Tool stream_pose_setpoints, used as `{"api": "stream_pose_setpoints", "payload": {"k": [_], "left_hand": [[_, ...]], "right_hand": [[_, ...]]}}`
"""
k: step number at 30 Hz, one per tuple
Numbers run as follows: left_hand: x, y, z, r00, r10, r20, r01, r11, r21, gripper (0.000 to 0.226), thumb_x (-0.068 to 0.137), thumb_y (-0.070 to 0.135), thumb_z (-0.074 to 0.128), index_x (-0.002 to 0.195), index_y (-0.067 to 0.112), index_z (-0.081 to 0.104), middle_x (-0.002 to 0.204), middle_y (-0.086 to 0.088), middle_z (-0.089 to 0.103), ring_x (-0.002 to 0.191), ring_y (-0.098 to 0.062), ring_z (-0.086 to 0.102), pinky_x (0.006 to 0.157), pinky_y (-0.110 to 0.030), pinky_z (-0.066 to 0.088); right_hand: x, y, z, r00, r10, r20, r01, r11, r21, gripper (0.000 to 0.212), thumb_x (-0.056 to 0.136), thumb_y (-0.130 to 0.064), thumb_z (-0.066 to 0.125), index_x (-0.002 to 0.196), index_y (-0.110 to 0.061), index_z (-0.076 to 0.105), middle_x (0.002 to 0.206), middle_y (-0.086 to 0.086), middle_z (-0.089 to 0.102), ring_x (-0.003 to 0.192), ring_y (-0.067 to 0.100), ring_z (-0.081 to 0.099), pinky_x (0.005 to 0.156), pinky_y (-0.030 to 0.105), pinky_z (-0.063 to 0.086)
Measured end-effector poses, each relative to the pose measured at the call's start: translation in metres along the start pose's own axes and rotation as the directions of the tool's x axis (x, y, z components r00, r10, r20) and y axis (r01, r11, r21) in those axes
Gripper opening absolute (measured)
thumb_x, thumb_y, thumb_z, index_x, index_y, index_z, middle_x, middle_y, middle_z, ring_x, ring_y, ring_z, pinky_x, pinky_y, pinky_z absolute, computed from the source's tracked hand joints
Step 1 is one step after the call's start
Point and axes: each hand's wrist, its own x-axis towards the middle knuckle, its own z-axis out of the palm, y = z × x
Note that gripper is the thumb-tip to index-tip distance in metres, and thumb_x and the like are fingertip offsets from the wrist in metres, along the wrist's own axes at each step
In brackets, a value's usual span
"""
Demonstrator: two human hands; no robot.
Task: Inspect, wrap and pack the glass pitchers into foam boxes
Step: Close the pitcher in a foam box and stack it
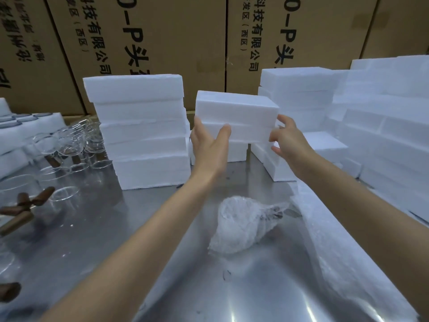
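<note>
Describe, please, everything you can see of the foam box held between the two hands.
The foam box is a white, matt, oblong block with a seam along its side, apparently a closed lid on a base. It is held level above the steel table, the left hand at its left end, the right hand at its right.

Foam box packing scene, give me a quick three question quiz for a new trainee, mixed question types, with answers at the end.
1. True or false: both hands hold the foam box clear of the table.
2. Which side of the wrapped pitcher are the unwrapped glass pitchers on?
A. Left
B. Right
C. Behind it
3. Fill in: the wrapped pitcher lies on the ____.

Key
1. True: left hand and right hand grip its ends.
2. A
3. table
</note>
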Motion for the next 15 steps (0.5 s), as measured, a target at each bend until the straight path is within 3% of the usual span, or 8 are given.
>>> {"api": "stream_pose_setpoints", "payload": {"k": [3, 6, 10, 13, 15], "left_hand": [[-0.027, -0.013, -0.008, 0.999, -0.017, 0.048, 0.017, 1.0, 0.009, 0.073, 0.097, 0.039, 0.044, 0.153, 0.027, -0.002, 0.158, 0.014, 0.001, 0.145, -0.007, 0.009, 0.111, -0.029, 0.014], [-0.052, -0.032, -0.016, 0.995, -0.033, 0.099, 0.029, 0.998, 0.049, 0.084, 0.093, 0.034, 0.055, 0.153, 0.027, -0.002, 0.157, 0.011, 0.005, 0.143, -0.008, 0.012, 0.105, -0.024, 0.016], [-0.071, -0.053, -0.025, 0.989, -0.107, 0.103, 0.102, 0.993, 0.055, 0.084, 0.09, 0.026, 0.062, 0.153, 0.023, 0.006, 0.154, 0.003, 0.014, 0.141, -0.014, 0.021, 0.115, -0.031, 0.021], [-0.075, -0.061, -0.032, 0.988, -0.125, 0.086, 0.12, 0.991, 0.061, 0.08, 0.087, 0.02, 0.065, 0.151, 0.017, 0.017, 0.15, -0.002, 0.025, 0.13, -0.013, 0.033, 0.111, -0.032, 0.029], [-0.074, -0.065, -0.036, 0.987, -0.141, 0.084, 0.135, 0.988, 0.073, 0.078, 0.085, 0.021, 0.068, 0.148, 0.016, 0.021, 0.148, -0.004, 0.027, 0.13, -0.015, 0.035, 0.109, -0.034, 0.032]], "right_hand": [[-0.024, 0.009, -0.004, 0.999, 0.033, -0.021, -0.033, 0.999, 0.005, 0.064, 0.088, -0.004, 0.04, 0.147, -0.025, 0.024, 0.131, -0.002, 0.043, 0.104, 0.014, 0.049, 0.106, 0.04, 0.039], [-0.042, 0.023, -0.001, 0.994, 0.103, -0.048, -0.101, 0.994, 0.035, 0.062, 0.089, -0.003, 0.039, 0.145, -0.024, 0.025, 0.106, -0.005, 0.045, 0.081, 0.005, 0.046, 0.099, 0.037, 0.044], [-0.059, 0.04, 0.012, 0.979, 0.195, -0.052, -0.194, 0.981, 0.009, 0.059, 0.089, -0.002, 0.04, 0.144, -0.019, 0.026, 0.102, 0.0, 0.04, 0.077, 0.009, 0.043, 0.089, 0.035, 0.044], [-0.068, 0.05, 0.019, 0.97, 0.24, -0.046, -0.242, 0.969, -0.044, 0.058, 0.089, -0.003, 0.04, 0.144, -0.017, 0.026, 0.09, -0.003, 0.044, 0.075, 0.006, 0.045, 0.084, 0.033, 0.046], [-0.074, 0.055, 0.022, 0.971, 0.235, -0.051, -0.238, 0.969, -0.061, 0.057, 0.089, -0.003, 0.041, 0.143, -0.015, 0.029, 0.091, -0.003, 0.046, 0.074, 0.004, 0.046, 0.066, 0.026, 0.046]]}}
